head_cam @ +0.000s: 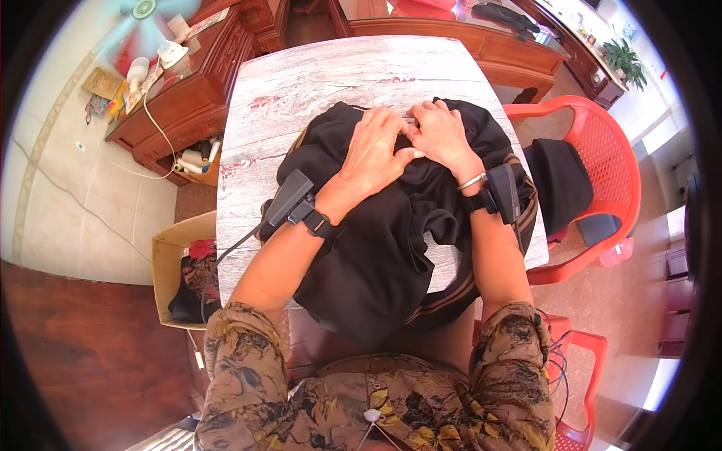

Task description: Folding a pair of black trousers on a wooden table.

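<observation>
A black garment (366, 248) with brown stripes along its edges lies bunched on a wood-print table (333, 67), and its near part hangs over the front edge. My left hand (375, 144) rests on the far part of the cloth, fingers bent over a fold and thumb stretched to the right. Close beside it, my right hand (440, 132) grips the fabric with curled fingers. The two hands nearly touch, and folds of cloth partly hide their fingertips. A bare patch of tabletop shows through a gap in the garment below my right hand.
At the right stands a red plastic chair (609, 146) with black cloth (558, 175) on it. On the left, a cardboard box (166, 265) holds dark and floral fabric. A wooden cabinet (192, 96) and a fan (144, 11) are at the far left. Cables run from both wrist devices.
</observation>
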The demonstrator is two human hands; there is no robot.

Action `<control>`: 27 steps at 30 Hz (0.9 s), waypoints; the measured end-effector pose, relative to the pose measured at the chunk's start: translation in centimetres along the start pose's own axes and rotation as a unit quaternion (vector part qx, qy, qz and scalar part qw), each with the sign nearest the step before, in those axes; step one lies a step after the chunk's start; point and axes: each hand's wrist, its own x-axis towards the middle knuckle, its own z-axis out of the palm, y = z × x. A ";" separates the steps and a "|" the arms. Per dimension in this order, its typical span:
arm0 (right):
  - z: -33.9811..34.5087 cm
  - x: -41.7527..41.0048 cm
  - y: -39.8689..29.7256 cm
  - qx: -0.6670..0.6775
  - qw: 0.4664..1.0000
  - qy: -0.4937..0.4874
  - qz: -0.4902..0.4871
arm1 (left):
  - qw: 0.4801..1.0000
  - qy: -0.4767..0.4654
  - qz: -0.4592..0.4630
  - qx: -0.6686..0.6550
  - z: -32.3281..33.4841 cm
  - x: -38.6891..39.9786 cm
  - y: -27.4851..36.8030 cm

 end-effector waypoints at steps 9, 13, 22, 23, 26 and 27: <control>-1.9 -1.3 2.8 -0.051 0.998 0.003 -0.025 | 0.939 -0.208 -0.139 0.236 -2.5 0.6 -2.0; -3.3 -1.2 1.5 -0.103 0.987 -0.114 0.051 | 0.902 -0.240 -0.202 0.297 -4.7 1.2 -2.8; -3.5 -1.4 5.1 -0.103 0.984 -0.106 0.104 | 0.936 -0.149 -0.294 0.120 -5.5 0.3 -7.8; -3.9 -1.1 5.0 -0.058 0.978 -0.143 0.137 | 0.931 -0.148 -0.297 0.154 -5.4 -0.2 -8.3; -3.4 -1.3 6.1 -0.069 0.982 -0.063 0.164 | 0.911 -0.158 -0.336 0.181 -5.7 0.4 -7.9; -2.7 -1.4 6.7 -0.054 0.981 -0.011 0.187 | 0.894 -0.170 -0.375 0.177 -5.8 0.6 -7.6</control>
